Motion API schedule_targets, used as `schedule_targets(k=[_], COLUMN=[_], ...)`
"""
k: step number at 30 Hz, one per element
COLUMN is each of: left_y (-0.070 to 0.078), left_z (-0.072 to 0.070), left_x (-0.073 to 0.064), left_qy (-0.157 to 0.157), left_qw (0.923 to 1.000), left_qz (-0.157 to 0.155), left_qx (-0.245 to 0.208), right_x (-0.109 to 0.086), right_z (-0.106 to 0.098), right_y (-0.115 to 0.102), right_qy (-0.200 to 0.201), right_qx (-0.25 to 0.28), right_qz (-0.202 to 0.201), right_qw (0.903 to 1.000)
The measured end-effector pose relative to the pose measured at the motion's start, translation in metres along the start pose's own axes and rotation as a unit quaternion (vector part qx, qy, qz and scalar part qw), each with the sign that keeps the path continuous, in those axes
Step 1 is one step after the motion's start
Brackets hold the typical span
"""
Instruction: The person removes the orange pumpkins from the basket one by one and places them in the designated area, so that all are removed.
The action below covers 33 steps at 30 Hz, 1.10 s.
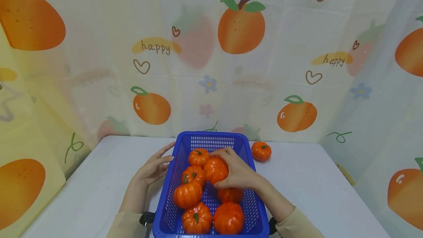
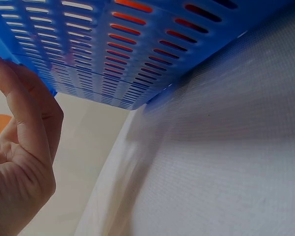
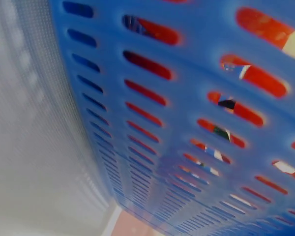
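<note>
A blue plastic basket [image 1: 259, 201] with slotted walls holds several small orange pumpkins, among them one at the front left [image 1: 197, 219] and one at the front right [image 1: 229, 219]. Inside it, my right hand [image 1: 236, 170] grips a smooth orange pumpkin [image 1: 215, 170] between thumb and fingers. Outside the left wall is my left hand [image 1: 152, 170], its fingertips at the basket's rim and nothing in its grasp. The left wrist view has that hand [image 2: 24, 142] beside the slotted wall [image 2: 98, 54]. Only the basket's wall [image 3: 182, 88], with orange behind its slots, fills the right wrist view; the right hand is hidden there.
One more orange pumpkin [image 1: 261, 151] lies on the white table [image 1: 297, 179], just right of the basket's far corner. Behind the table hangs a fruit-patterned curtain [image 1: 205, 109], which also runs along both sides.
</note>
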<state>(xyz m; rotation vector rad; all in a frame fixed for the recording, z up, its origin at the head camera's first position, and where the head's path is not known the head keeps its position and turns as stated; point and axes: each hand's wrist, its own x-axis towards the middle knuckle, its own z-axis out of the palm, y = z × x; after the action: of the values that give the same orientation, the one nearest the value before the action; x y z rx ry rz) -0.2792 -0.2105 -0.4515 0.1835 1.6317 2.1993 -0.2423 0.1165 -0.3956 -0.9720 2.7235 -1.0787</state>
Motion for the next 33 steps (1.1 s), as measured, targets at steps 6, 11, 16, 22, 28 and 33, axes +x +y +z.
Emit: schedule_targets(k=[6,11,16,22,28,33], left_y=[-0.001,-0.002,-0.001,-0.001,-0.001,0.0], left_z=[0.0,0.0,0.0,-0.001,0.0,0.0], left_x=[-0.001,-0.001,0.002,0.002,0.001,0.001], left_qy=[-0.004,-0.003,-0.004,-0.002,-0.001,0.0], left_qw=[1.0,1.0,1.0,1.0,1.0,1.0], left_qz=[0.002,-0.001,0.002,0.001,0.001,0.0], left_qx=[-0.005,-0.006,-0.003,0.002,0.0,-0.003], right_x=[0.0,0.0,-0.001,-0.001,-0.002,-0.007], right_z=[-0.003,-0.005,-0.01,-0.02,-0.028,-0.035], right_y=[0.001,0.002,0.004,0.009,0.015,0.02], right_qy=[0.048,0.089,0.144,0.194,0.215,0.231], right_qx=[-0.012,0.009,0.053,0.091,0.117,0.116], right_qz=[-0.037,-0.059,-0.06,-0.073,-0.085,-0.069], right_qw=[0.9981,0.9942,0.9864,0.974,0.9659,0.9636])
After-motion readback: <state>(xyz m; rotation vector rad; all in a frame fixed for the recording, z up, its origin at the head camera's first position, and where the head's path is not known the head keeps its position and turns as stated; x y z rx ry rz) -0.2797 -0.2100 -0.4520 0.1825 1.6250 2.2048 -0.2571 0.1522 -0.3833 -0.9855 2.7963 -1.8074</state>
